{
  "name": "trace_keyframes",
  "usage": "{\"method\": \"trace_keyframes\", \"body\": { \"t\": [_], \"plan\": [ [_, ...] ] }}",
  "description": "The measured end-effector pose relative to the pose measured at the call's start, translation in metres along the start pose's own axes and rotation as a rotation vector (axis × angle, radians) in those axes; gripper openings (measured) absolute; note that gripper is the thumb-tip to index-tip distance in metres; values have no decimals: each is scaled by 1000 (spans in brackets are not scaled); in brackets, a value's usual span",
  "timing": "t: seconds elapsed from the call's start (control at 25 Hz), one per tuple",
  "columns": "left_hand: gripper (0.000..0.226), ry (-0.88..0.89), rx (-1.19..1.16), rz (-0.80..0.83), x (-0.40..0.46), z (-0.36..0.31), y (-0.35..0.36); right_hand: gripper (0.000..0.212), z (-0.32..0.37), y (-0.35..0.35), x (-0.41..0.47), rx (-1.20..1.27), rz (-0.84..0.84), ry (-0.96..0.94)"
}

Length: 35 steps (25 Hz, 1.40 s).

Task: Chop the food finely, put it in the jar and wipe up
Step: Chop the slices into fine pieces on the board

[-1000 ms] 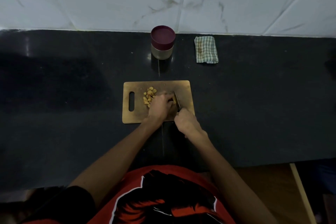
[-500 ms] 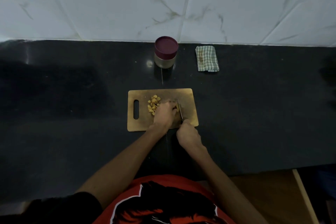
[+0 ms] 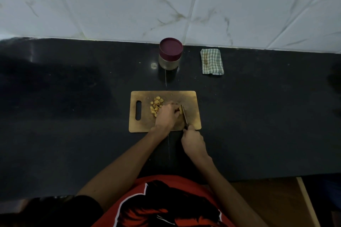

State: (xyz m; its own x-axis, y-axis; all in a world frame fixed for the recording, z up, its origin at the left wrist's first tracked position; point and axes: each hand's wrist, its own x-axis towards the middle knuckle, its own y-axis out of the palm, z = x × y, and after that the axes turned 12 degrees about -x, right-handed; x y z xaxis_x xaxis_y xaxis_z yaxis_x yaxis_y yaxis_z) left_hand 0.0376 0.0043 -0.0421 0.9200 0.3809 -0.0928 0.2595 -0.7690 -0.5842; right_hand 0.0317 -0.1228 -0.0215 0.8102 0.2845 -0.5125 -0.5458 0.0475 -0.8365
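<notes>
A wooden cutting board (image 3: 191, 97) lies on the black counter. A small pile of yellow food pieces (image 3: 156, 106) sits on its left half. My left hand (image 3: 167, 117) rests on the board with curled fingers, holding a piece of food against the blade; that piece is mostly hidden. My right hand (image 3: 192, 142) grips the handle of a knife (image 3: 183, 116), whose blade lies on the board just right of my left fingers. A jar (image 3: 170, 54) with a maroon lid stands shut at the back of the counter.
A folded green checked cloth (image 3: 211, 61) lies right of the jar near the white tiled wall. The black counter (image 3: 73, 116) stretches wide on both sides. Its front edge runs just before my body.
The view has tilted up a little, so everything sits lower in frame. My right hand has drawn the knife back slightly toward me; my left hand stays on the food.
</notes>
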Motion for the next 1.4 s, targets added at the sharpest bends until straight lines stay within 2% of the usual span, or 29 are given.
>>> {"method": "trace_keyframes", "body": {
  "t": [0.36,0.8,1.12,1.24,1.32,1.4],
  "plan": [
    [29,20,45,-36,-2,-2,0,24,19,-12,9,45,11,60],
    [26,43,43,-45,-2,1,2,33,-11,-14,15,158,-4,60],
    [31,33,24,-38,-1,2,4,30,-6,-19,11,-38,-24,52],
    [32,28,24,-47,-1,4,5,28,-6,-10,9,132,109,28],
    [32,32,27,-46,-1,5,5,18,-12,-11,11,421,204,96],
    [31,48,30,-34,-1,5,4,25,-19,-11,12,696,278,163]
  ]
}}
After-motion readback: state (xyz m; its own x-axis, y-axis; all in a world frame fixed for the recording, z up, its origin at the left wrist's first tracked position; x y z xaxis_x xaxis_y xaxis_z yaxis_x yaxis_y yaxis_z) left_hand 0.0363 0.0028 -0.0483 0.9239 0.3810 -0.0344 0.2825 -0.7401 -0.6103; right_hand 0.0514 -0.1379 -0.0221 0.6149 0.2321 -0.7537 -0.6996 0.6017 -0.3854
